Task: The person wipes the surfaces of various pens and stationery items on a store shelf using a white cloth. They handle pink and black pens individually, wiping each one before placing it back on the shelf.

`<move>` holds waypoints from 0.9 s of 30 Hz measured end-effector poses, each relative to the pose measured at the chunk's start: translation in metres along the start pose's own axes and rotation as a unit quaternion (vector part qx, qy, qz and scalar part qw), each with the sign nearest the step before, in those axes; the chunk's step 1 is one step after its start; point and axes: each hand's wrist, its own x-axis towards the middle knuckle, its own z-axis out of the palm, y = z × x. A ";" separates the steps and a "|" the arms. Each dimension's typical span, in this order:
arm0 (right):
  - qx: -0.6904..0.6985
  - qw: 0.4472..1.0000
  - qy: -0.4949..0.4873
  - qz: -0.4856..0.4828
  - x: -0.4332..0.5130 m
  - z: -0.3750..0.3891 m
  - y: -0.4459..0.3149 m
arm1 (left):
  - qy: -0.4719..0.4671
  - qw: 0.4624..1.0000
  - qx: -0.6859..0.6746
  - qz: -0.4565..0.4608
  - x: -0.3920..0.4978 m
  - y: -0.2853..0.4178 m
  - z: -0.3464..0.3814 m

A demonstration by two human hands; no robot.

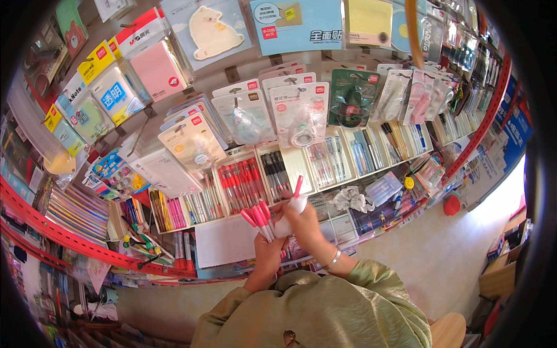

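My left hand point(267, 256) grips several pens with pink caps point(260, 216), which fan out towards the upper left. Beside them, my right hand point(303, 219) is closed on a crumpled white tissue or cloth point(297, 203), from which a pink-red pen point(298, 186) sticks up. Part of the white material lies between both hands. Behind the hands is a white pen tray with compartments: red pens point(243, 182) stand in one, black pens point(275, 172) in another. A compartment further right holds clear-barrelled pens point(324, 161).
Blister packs of correction tape point(300, 115) hang over the tray. Crumpled white paper point(351, 199) and a clear plastic box point(384, 188) lie right of my hands. A white sheet point(226, 241) lies left. The red metal shelf edge point(100, 252) curves along the front.
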 end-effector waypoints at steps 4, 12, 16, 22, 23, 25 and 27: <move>-0.003 1.000 -0.010 0.003 -0.013 -0.001 0.013 | 0.045 0.997 0.064 0.023 -0.001 -0.001 0.002; -0.210 0.955 -0.202 0.056 -0.017 -0.029 -0.014 | 0.004 0.986 0.122 0.110 0.005 0.033 -0.017; -0.178 0.928 -0.303 0.126 -0.029 -0.027 -0.016 | -0.066 0.988 0.115 0.082 0.011 0.037 -0.017; -0.197 0.917 -0.317 0.138 -0.035 -0.032 -0.019 | -0.042 0.997 0.062 0.027 0.008 0.028 -0.011; -0.208 0.922 -0.291 0.148 -0.036 -0.032 -0.016 | -0.022 0.998 0.048 0.021 0.007 0.028 -0.009; -0.172 0.934 -0.273 0.156 -0.040 -0.032 -0.009 | 0.004 1.000 0.006 0.005 0.006 0.029 -0.005; -0.214 0.928 -0.271 0.139 -0.045 -0.032 -0.001 | 0.025 0.999 -0.018 0.016 0.010 0.033 -0.003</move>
